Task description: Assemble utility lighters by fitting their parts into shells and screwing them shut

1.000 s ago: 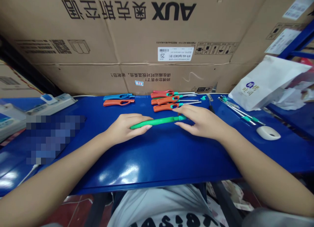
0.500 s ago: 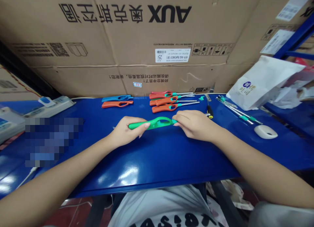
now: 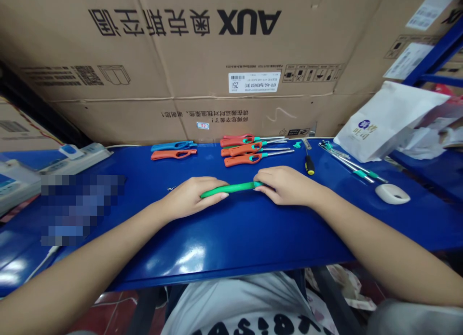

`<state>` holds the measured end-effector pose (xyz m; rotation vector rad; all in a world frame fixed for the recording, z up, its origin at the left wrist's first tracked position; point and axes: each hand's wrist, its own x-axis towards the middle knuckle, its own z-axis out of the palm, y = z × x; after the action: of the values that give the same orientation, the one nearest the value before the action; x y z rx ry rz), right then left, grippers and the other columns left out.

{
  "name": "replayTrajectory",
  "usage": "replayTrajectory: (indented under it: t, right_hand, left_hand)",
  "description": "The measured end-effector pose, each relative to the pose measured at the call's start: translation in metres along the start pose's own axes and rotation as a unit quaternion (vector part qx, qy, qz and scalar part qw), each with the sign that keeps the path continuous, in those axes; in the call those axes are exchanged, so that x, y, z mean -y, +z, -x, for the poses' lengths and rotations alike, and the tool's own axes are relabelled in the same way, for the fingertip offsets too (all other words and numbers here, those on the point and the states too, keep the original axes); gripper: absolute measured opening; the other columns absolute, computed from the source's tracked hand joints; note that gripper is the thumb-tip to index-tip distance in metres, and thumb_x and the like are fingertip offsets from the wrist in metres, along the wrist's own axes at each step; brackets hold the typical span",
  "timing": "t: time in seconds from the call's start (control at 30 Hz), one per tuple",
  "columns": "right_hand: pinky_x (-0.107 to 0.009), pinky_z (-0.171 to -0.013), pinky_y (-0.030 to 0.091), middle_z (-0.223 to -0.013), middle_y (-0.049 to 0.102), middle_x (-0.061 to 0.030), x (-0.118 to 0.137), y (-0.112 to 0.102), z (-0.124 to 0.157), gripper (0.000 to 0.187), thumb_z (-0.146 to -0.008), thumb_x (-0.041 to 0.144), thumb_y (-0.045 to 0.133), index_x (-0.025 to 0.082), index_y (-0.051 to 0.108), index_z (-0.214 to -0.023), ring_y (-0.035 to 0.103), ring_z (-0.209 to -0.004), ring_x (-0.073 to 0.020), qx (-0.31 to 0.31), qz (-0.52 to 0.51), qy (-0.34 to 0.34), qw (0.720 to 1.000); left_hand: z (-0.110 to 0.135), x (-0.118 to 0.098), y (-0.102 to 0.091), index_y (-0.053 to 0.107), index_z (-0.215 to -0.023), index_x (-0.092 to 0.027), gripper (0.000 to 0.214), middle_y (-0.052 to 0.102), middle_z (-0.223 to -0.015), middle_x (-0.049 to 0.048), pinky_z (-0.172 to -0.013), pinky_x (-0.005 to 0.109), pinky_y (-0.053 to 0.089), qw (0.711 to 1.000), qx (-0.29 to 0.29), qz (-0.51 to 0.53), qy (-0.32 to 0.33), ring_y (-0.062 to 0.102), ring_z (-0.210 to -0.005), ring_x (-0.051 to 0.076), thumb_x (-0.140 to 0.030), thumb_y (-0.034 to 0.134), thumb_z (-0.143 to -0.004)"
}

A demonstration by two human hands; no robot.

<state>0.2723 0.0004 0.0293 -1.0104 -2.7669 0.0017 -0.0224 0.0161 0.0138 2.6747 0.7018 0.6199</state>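
Note:
A green gas lighter [image 3: 237,188] lies level between my two hands above the blue table, its narrow edge facing up. My left hand [image 3: 193,196] is closed around the handle's left end. At the other end, my right hand [image 3: 284,185] pinches the teal collar; any metal tube there is hidden by the fingers. Behind my hands lies a group of lighters [image 3: 241,160] with orange or red handles and metal tubes. Left of them rest a blue handle [image 3: 172,146] and an orange handle [image 3: 172,154], both without tubes.
A screwdriver [image 3: 308,165] lies beyond my right hand. Loose metal tubes with teal collars [image 3: 349,165] and a white oval object [image 3: 392,194] are farther right. A white paper bag [image 3: 387,122] stands at the back right. A large cardboard box [image 3: 202,55] walls off the back; power strips [image 3: 79,159] are left.
The green lighter has been turned about its length, so its trigger opening no longer shows. My left hand has shifted slightly right along with it; my right hand keeps its place.

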Motion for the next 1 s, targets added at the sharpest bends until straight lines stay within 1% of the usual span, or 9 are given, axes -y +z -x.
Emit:
replayTrajectory:
  t: [0.17, 0.33, 0.47, 0.53, 0.57, 0.63, 0.73, 0.9, 1.0]
  right_hand:
    - [-0.027, -0.065, 0.036, -0.088, 0.065, -0.0031, -0.006, -0.006, 0.002, 0.011, -0.091, 0.028, 0.064, 0.019, 0.059, -0.087, 0.058, -0.077, -0.0175, 0.041, -0.045, 0.058, 0.996]
    - [-0.026, -0.061, 0.034, -0.087, 0.064, -0.0026, -0.021, -0.002, 0.005, 0.016, -0.09, 0.033, 0.065, 0.02, 0.057, -0.086, 0.054, -0.072, -0.0164, 0.062, -0.077, 0.093, 0.991]
    - [-0.03, -0.071, 0.044, -0.099, 0.067, -0.0053, -0.034, -0.006, 0.009, 0.032, -0.09, 0.052, 0.064, 0.021, 0.062, -0.096, 0.06, -0.086, -0.0203, 0.084, -0.114, 0.106, 0.984]
    - [-0.036, -0.079, 0.048, -0.109, 0.067, -0.0107, -0.04, -0.012, 0.012, 0.045, -0.091, 0.063, 0.055, 0.02, 0.062, -0.105, 0.063, -0.097, -0.0263, 0.072, -0.073, 0.188, 0.977]
    - [-0.04, -0.081, 0.05, -0.116, 0.066, -0.0156, -0.043, -0.015, 0.014, 0.052, -0.094, 0.065, 0.048, 0.018, 0.061, -0.111, 0.064, -0.101, -0.0305, 0.057, -0.027, 0.279, 0.958]
    - [-0.049, -0.082, 0.051, -0.13, 0.058, -0.0276, -0.051, -0.02, 0.018, 0.061, -0.096, 0.063, 0.042, 0.011, 0.057, -0.124, 0.065, -0.107, -0.0398, 0.037, 0.067, 0.469, 0.88]
    - [-0.056, -0.083, 0.052, -0.141, 0.049, -0.0363, -0.067, -0.022, 0.024, 0.069, -0.092, 0.055, 0.051, 0.004, 0.047, -0.138, 0.062, -0.115, -0.0476, 0.086, 0.112, 0.594, 0.792]
    - [-0.048, -0.072, 0.053, -0.099, 0.072, -0.0266, -0.085, -0.019, 0.027, 0.05, -0.085, 0.032, 0.062, 0.006, 0.059, -0.127, 0.071, -0.09, -0.0392, 0.142, 0.04, 0.605, 0.783]
    - [-0.047, -0.073, 0.049, -0.106, 0.069, -0.0328, -0.08, -0.029, 0.027, 0.045, -0.089, 0.029, 0.053, 0.003, 0.06, -0.125, 0.069, -0.096, -0.0409, 0.105, 0.057, 0.6, 0.791]
  left_hand:
    - [-0.003, -0.004, -0.006, 0.061, -0.126, -0.018, 0.036, 0.065, -0.109, 0.0084, -0.08, 0.028, 0.052, 0.994, 0.089, -0.045, -0.04, 0.066, -0.092, 0.019, -0.041, 0.047, -0.103]
    - [-0.002, 0.002, -0.004, 0.063, -0.115, -0.017, 0.027, 0.061, -0.105, 0.0061, -0.075, 0.027, 0.05, 0.994, 0.09, -0.015, -0.067, 0.061, -0.085, 0.017, -0.036, 0.058, -0.097]
    - [-0.001, 0.004, -0.003, 0.066, -0.112, -0.016, 0.025, 0.059, -0.097, 0.0037, -0.07, 0.025, 0.048, 0.994, 0.073, 0.012, -0.077, 0.058, -0.077, 0.014, -0.033, 0.064, -0.093]
    - [-0.002, 0.001, -0.001, 0.067, -0.109, -0.016, 0.024, 0.059, -0.096, 0.0035, -0.069, 0.026, 0.048, 0.994, 0.06, 0.022, -0.084, 0.058, -0.076, 0.014, -0.031, 0.066, -0.091]
    - [-0.002, -0.001, 0.001, 0.067, -0.109, -0.016, 0.024, 0.059, -0.096, 0.0036, -0.069, 0.026, 0.048, 0.994, 0.054, 0.026, -0.088, 0.058, -0.076, 0.014, -0.031, 0.067, -0.091]
    - [-0.002, -0.006, 0.006, 0.067, -0.11, -0.016, 0.024, 0.06, -0.097, 0.0043, -0.07, 0.027, 0.049, 0.994, 0.043, 0.033, -0.094, 0.059, -0.078, 0.015, -0.031, 0.066, -0.091]
    - [-0.001, -0.014, 0.014, 0.066, -0.115, -0.018, 0.026, 0.061, -0.105, 0.0069, -0.077, 0.03, 0.052, 0.993, 0.029, 0.042, -0.104, 0.062, -0.086, 0.018, -0.033, 0.062, -0.094]
    - [0.0, -0.019, 0.024, 0.066, -0.116, -0.018, 0.027, 0.061, -0.106, 0.0071, -0.08, 0.033, 0.054, 0.992, 0.007, 0.058, -0.113, 0.063, -0.087, 0.019, -0.03, 0.063, -0.092]
    - [-0.001, -0.019, 0.027, 0.068, -0.112, -0.017, 0.027, 0.06, -0.1, 0.0055, -0.075, 0.031, 0.054, 0.988, -0.011, 0.074, -0.134, 0.062, -0.081, 0.017, -0.026, 0.069, -0.086]
